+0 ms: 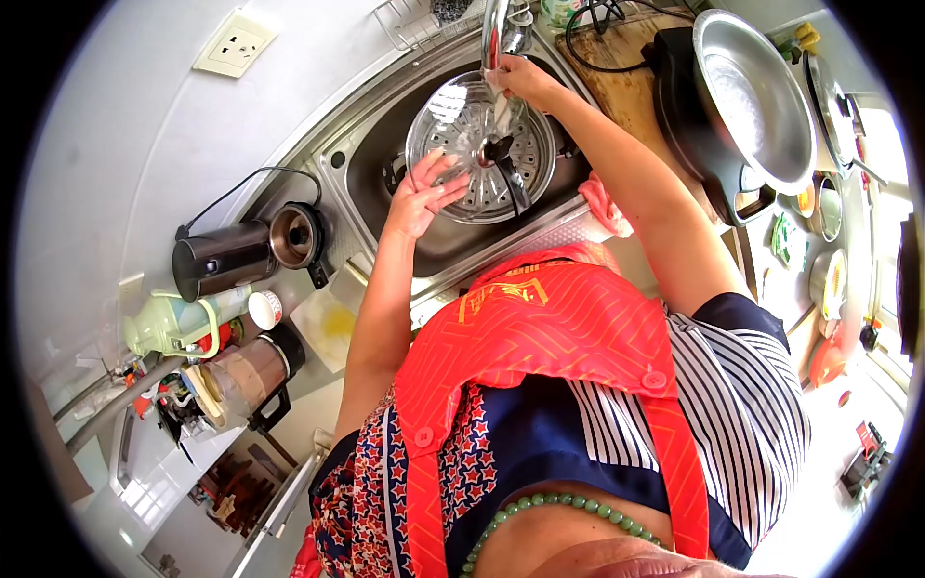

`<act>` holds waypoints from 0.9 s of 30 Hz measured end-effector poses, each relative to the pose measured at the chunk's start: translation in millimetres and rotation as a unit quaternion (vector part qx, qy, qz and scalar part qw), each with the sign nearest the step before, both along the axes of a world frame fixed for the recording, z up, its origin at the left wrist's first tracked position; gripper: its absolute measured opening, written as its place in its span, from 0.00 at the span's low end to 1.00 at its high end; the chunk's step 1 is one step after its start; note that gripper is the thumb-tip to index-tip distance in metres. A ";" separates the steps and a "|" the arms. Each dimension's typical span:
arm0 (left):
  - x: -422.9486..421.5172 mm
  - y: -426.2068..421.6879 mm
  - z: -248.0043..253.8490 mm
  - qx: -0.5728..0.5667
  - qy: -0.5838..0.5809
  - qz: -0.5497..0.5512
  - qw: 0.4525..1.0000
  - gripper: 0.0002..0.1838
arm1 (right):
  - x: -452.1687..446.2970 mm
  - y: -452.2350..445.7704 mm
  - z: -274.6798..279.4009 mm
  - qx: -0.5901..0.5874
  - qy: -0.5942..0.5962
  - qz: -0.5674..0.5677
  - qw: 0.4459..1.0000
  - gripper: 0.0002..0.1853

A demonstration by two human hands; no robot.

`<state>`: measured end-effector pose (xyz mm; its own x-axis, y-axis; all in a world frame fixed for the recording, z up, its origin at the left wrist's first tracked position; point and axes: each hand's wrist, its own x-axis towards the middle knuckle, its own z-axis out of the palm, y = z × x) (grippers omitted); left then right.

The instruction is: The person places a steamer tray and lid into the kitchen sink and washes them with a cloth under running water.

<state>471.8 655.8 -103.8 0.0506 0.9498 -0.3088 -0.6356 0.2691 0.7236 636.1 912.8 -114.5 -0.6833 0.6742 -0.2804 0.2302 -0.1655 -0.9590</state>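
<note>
A clear glass lid (451, 111) with a black knob (494, 151) is over a perforated metal steamer (482, 199) in the sink. My left hand (422, 197) is at the lid's lower left side, fingers spread and near or against the glass. Up by the faucet (493, 39), my right hand (523, 79) has its fingers closed at the lid's upper rim. Something pale and blurred runs down below those fingers; I cannot tell whether it is water or a cloth. The right fingertips are partly hidden.
The steel sink (361, 159) surrounds the steamer. A dark kettle (224, 260) and a green thermos (159, 323) are at left. At right, a metal basin (756, 106) leans over a black appliance (679, 116) beside a wooden board (617, 58). A pink cloth (605, 204) hangs at the sink's edge.
</note>
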 end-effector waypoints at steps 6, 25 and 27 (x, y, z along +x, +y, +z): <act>2.8 39.1 46.3 -0.045 0.064 -0.063 0.995 0.32 | -12.7 -11.2 12.8 0.181 -0.047 0.001 0.982 0.15; -16.1 37.9 17.5 0.009 -0.057 -0.035 0.998 0.39 | -29.2 -77.3 24.3 0.362 0.089 -0.045 0.927 0.10; -13.9 31.9 17.4 0.015 -0.056 -0.020 0.998 0.38 | -22.1 -46.2 -0.6 0.366 0.016 -0.058 0.929 0.12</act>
<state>457.9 687.7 -86.3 0.1218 0.9549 -0.2709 -0.7013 0.2759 0.6573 614.0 866.7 -115.0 -0.5944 0.7454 0.3016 0.2213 0.5123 -0.8298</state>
